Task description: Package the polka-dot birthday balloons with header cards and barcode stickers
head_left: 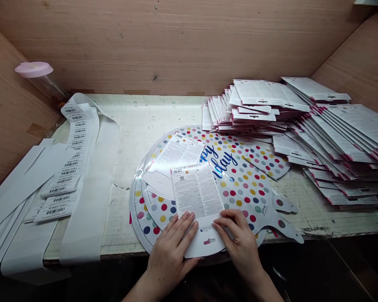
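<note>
Left hand (171, 251) and right hand (239, 239) rested, fingers (185, 222) apart, on a white paper card (197, 193) over a polka-dot foil balloon (242, 184) at six o'clock.

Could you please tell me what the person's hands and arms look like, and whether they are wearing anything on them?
The left hand and right hand are bare, with no gloves, rings or bracelets visible. The fingers have short nails without visible polish. The left forearm and right forearm show no sleeves or watch.

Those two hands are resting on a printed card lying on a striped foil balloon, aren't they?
No: the foil balloon has coloured polka dots, not stripes, as the head view shows. The left hand and right hand do rest on the printed card.
</note>
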### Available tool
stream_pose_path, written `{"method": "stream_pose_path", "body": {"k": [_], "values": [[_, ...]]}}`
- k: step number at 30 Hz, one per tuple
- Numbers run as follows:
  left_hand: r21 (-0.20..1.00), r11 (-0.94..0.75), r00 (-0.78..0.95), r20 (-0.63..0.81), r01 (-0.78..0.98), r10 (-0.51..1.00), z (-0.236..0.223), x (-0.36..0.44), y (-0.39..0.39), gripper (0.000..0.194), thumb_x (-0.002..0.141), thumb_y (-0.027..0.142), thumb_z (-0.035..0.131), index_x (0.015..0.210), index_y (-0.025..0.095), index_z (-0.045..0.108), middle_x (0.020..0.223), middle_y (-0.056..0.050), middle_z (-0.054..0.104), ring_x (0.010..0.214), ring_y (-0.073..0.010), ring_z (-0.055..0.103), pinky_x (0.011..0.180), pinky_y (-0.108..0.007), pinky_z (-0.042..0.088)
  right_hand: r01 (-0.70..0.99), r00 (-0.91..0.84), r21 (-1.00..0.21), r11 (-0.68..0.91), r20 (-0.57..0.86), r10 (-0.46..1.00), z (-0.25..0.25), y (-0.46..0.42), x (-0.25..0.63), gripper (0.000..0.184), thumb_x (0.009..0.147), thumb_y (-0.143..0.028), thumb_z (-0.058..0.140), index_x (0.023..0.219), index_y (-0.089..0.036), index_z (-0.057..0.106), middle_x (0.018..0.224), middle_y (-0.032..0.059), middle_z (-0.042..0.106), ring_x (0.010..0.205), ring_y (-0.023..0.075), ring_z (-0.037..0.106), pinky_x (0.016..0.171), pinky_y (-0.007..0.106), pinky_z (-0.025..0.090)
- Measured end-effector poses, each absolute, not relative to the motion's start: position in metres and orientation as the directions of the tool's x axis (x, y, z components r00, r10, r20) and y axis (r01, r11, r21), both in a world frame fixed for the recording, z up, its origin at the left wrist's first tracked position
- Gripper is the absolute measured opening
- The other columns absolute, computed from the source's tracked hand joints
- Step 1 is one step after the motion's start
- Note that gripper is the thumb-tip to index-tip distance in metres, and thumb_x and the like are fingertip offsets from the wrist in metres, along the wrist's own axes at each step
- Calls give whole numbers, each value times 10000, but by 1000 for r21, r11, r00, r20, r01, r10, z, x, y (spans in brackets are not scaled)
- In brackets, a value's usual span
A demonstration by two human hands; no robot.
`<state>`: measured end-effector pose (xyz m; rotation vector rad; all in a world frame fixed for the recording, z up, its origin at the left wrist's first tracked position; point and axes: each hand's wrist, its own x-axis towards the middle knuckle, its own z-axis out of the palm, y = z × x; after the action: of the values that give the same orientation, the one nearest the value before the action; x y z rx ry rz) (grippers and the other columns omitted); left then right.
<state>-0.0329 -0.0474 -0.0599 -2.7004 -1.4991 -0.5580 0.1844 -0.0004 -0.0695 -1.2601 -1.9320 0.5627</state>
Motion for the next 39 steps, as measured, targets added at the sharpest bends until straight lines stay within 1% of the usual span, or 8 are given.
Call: {"method": "stream_pose_path", "body": {"k": [11, 20, 25, 28, 30, 34, 36, 39], "values": [[185, -543, 469, 330, 819, 819, -60, -33, -46, 602, 891, 435, 594, 1377, 96, 490, 1415, -159, 529, 1338, -302, 468, 1078, -463, 443, 687, -323, -518, 510, 411, 853, -66, 4, 172, 120, 918, -72, 502, 870, -182, 510, 840, 54, 518, 804, 194, 458, 717, 357, 444], [221, -549, 469, 327, 806, 820, -62, -33, -47, 641, 888, 458, 595, 1385, 75, 462, 1405, -181, 533, 1338, -311, 465, 1083, -476, 437, 618, -601, -483, 620, 217, 769, -49, -11, 196, 115, 929, -111, 451, 873, -202, 494, 891, 57, 551, 813, 200, 493, 753, 373, 434], [276, -648, 490, 468, 710, 736, -62, -38, -47, 277, 943, 338, 539, 1094, 130, 640, 1268, -168, 634, 1301, -329, 494, 1055, -536, 430, 541, -681, -535, 649, 175, 712, -29, -32, 224, 236, 863, -264, 646, 723, -209, 464, 765, 11, 549, 708, 164, 505, 636, 299, 439], [343, -644, 421, 535, 684, 732, -56, -40, -48, 213, 954, 219, 504, 1083, 161, 663, 1008, -99, 706, 1081, -263, 615, 983, -484, 463, 564, -612, -534, 629, 241, 753, -37, -26, 218, 88, 891, -260, 609, 952, -198, 595, 915, 65, 593, 845, 197, 554, 732, 330, 485], [397, -586, 338, 537, 706, 772, -50, -38, -49, 196, 941, 188, 518, 1053, 194, 678, 864, -54, 684, 882, -213, 622, 864, -423, 487, 554, -599, -533, 640, 278, 751, -44, -17, 206, 199, 918, -181, 538, 1099, -218, 612, 978, 77, 609, 919, 211, 558, 803, 365, 484], [544, -302, 130, 332, 783, 934, -44, -28, -49, 178, 942, 203, 508, 840, 213, 653, 714, -22, 591, 713, -186, 558, 694, -353, 465, 541, -495, -664, 517, 246, 834, -53, -2, 180, 120, 945, -183, 502, 923, -222, 613, 819, 32, 589, 787, 179, 549, 709, 325, 481], [561, -123, -31, 256, 818, 966, -45, -23, -46, 130, 930, 285, 534, 878, 201, 619, 766, -39, 587, 741, -213, 563, 686, -373, 480, 617, -339, -670, 413, 247, 908, -54, 2, 172, 54, 924, -256, 561, 949, -218, 589, 845, 45, 575, 805, 200, 546, 702, 342, 484], [522, 68, -221, 237, 850, 946, -50, -24, -41, 358, 845, 462, 627, 1055, 176, 582, 921, -88, 598, 849, -284, 567, 722, -449, 504, 761, -175, -568, 313, 285, 942, -57, 3, 168, 166, 851, -364, 660, 926, -229, 601, 879, 64, 543, 827, 246, 521, 723, 412, 471]]}}
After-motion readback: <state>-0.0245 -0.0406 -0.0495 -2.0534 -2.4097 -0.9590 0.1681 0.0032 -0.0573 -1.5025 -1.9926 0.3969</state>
